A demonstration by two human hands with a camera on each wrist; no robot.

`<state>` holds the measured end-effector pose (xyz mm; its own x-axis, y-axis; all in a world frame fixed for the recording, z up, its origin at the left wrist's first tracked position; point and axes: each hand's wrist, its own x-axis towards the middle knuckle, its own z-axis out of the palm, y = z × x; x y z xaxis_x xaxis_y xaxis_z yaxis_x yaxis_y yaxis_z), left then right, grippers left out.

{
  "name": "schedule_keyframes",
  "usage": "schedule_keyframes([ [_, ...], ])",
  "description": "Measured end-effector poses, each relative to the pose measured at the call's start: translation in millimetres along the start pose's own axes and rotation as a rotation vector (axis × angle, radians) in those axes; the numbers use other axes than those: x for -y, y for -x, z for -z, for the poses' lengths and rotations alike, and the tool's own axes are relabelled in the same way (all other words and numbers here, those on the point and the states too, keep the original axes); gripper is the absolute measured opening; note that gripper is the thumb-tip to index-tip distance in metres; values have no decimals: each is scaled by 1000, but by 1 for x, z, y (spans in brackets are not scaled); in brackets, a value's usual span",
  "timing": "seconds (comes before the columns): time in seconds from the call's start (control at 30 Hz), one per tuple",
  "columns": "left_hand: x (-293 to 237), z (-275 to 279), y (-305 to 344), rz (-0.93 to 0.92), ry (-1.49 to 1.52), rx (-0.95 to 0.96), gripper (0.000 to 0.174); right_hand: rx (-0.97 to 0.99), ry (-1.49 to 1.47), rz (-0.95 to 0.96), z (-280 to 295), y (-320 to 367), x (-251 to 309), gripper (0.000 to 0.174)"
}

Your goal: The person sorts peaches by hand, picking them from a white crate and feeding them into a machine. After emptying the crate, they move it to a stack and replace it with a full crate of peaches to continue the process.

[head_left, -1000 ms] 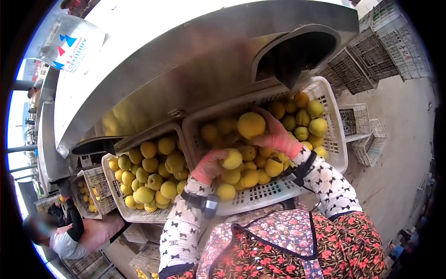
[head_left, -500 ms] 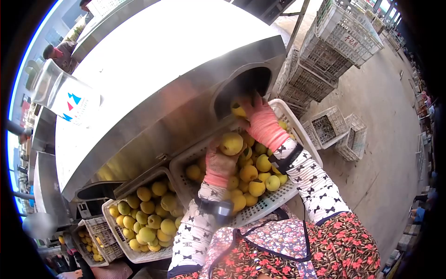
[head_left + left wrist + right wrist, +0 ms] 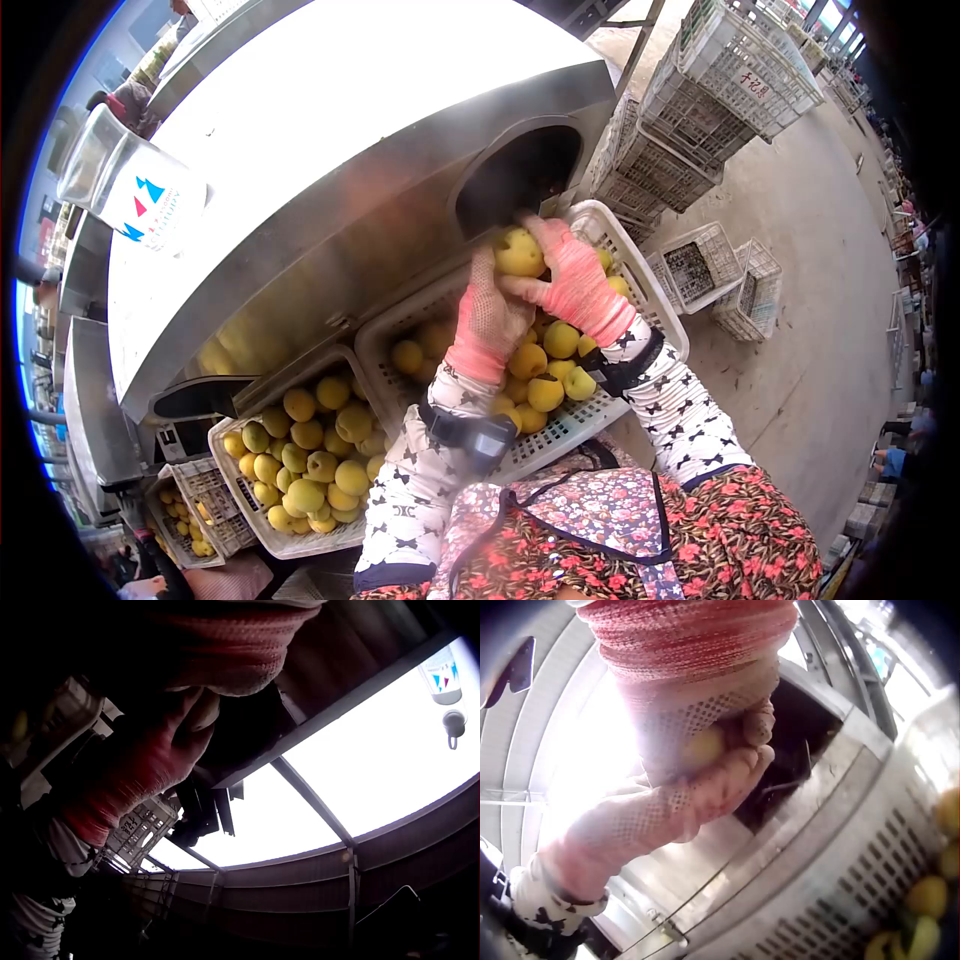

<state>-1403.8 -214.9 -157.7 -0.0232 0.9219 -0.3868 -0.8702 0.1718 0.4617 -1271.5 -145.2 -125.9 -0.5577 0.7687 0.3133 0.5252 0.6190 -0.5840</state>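
Observation:
In the head view, a yellow peach [image 3: 520,252] is held between both gloved hands in front of the dark opening [image 3: 520,180] of a metal machine. My left hand [image 3: 492,312] cups it from the left and below. The right hand [image 3: 582,285] grips it from the other side, fingers curled over the top. From the right wrist, part of the peach [image 3: 705,748] shows between the two gloves. Beneath the hands stands a white plastic crate [image 3: 655,300] with many yellow peaches [image 3: 545,392]. The left wrist view is dark and shows mostly gloves [image 3: 142,769].
A second crate [image 3: 225,475] full of peaches sits to the left, below a smaller opening [image 3: 200,398]. On the machine's white top [image 3: 330,90] stands a clear plastic container [image 3: 140,185]. Stacked crates [image 3: 700,110] and two low crates [image 3: 700,265] stand on the floor at right.
Over the last second both hands rose from the crate towards the opening. Half a second ago each held a peach, the right one at the opening; now both meet around one visible peach.

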Motion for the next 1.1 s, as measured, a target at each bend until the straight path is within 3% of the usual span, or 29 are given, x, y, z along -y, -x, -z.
schedule_keyframes([
  [0.07,19,47,0,-77,-467,-15,55,-152,122,-131,-5,-16,-2,83],
  [0.13,43,94,18,-96,-934,-65,61,-67,238,-253,-49,-66,-40,69],
  [0.2,48,121,58,259,-1629,111,66,192,543,-71,-53,-96,-40,51],
  [0.23,49,132,72,446,-1952,226,68,24,392,-55,-48,-88,-35,47],
  [0.27,58,141,86,459,-2070,292,68,-137,245,-57,-39,-72,-34,44],
  [0.33,76,149,94,421,-2295,438,69,-138,126,-83,-31,-35,-36,43],
  [0.37,82,155,91,426,-2313,460,68,26,144,-114,-26,-6,-30,45],
  [0.43,89,166,82,435,-2357,481,66,635,186,-190,-46,47,-48,65],
  [0.5,84,166,80,340,-2351,536,65,966,221,-236,-74,78,-49,68],
  [0.6,92,176,81,298,-2390,551,67,1149,353,-176,-120,96,-48,69],
  [0.7,81,164,78,280,-2389,547,70,1273,412,-232,-153,88,-60,78],
  [0.8,64,162,81,303,-2324,553,72,978,-81,-396,-118,83,-85,69],
  [0.9,59,160,88,298,-2294,546,73,718,-932,-780,-66,81,-89,97],
  [0.97,58,164,82,370,-2230,586,73,459,-1058,-583,-21,65,-61,103],
  [1.03,57,166,71,361,-2202,588,73,197,-910,-372,-2,46,-50,104],
  [1.1,57,166,63,359,-2153,577,73,-23,-43,-58,17,13,-33,104],
])
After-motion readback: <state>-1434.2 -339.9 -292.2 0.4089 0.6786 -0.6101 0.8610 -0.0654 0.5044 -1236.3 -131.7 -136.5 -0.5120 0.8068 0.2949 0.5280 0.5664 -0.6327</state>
